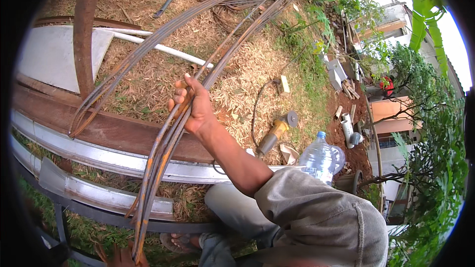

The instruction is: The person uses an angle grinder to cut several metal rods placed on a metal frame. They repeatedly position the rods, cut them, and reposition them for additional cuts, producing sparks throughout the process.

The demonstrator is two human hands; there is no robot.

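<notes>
My right hand is closed round a bundle of long, thin steel rods, streaked with orange rust. From this grip the bundle runs up to the far right and down to the lower left. At the bottom left edge my left hand shows only in part, with its fingers at the lower end of the same rods. A second group of bent rods arcs to the left, apart from my right hand, its ends near a dark wooden plank. My right arm, in a grey sleeve, crosses the lower middle.
A yellow angle grinder lies on dry leaves, beside a cable with a pale socket block. Clear plastic bottles stand by my sleeve. Silvery metal channels, a brown plank, a white pipe and a white board lie leftward.
</notes>
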